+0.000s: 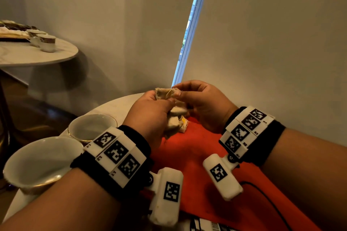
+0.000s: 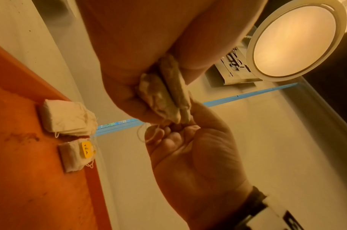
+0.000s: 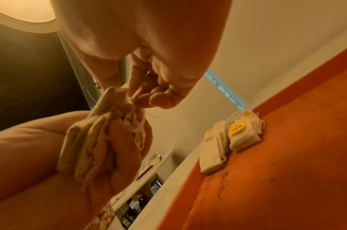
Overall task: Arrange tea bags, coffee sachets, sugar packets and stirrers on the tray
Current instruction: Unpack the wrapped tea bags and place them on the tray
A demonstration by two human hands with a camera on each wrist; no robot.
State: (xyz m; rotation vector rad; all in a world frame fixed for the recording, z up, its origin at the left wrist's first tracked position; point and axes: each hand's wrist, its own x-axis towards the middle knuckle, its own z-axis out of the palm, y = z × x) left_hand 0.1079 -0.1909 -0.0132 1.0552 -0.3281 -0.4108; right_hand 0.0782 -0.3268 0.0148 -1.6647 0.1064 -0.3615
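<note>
Orange tray (image 1: 216, 165) fills our table (image 1: 116, 106) from centre toward five o'clock. Two white cups (image 1: 90, 127) stand at nine o'clock. Above the tray's twelve o'clock edge, our left hand (image 1: 150, 112) grips a bunch of tea bags (image 3: 90, 140); our right hand (image 1: 202, 103) pinches its top corner. Two small stacks of tea bags (image 2: 68, 118) lie on the tray, one with a yellow tag (image 2: 86, 150).
</note>
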